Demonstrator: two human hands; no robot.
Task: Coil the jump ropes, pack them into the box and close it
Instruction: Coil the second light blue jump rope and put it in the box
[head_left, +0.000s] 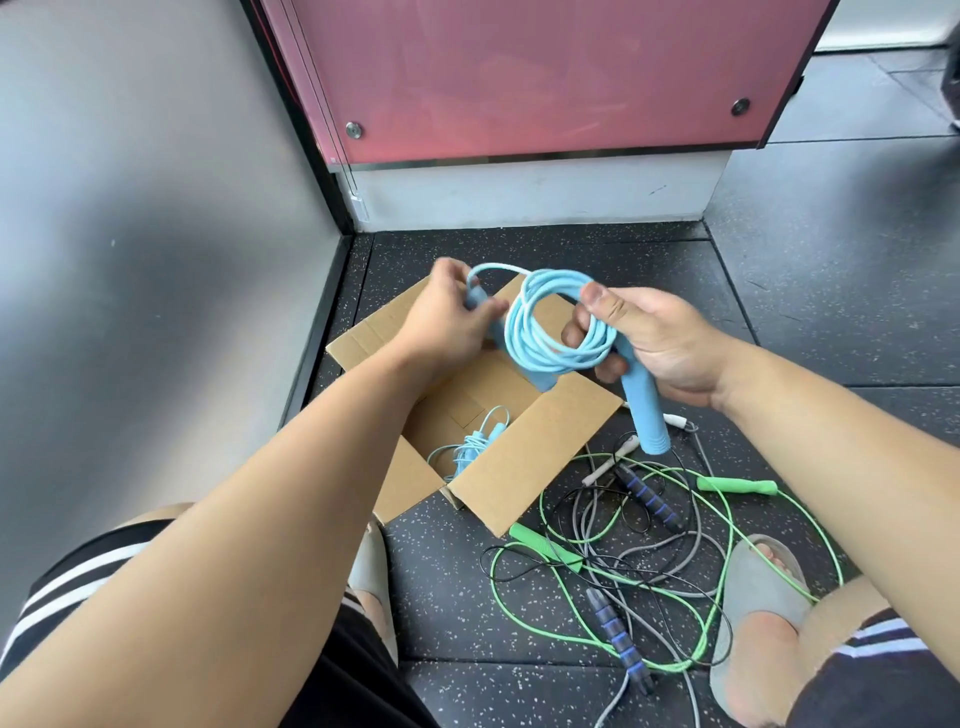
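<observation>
Nearest, the green rope (546, 546) lies tangled with black and grey ropes (649, 499) on the floor (441, 597), uncoiled and evidently awaiting their turn. Beyond, the open box (535, 447) holds one bundled blue rope (470, 447). Over it the right hand (660, 343) clamps the light blue coil (550, 332) against its handle (644, 415) so the loops cannot spring apart; the left hand (452, 317) grips the other handle (537, 376).

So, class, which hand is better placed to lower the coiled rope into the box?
Right, probably: the right hand grips the coil and one handle together; the left hand holds only the other handle.
</observation>
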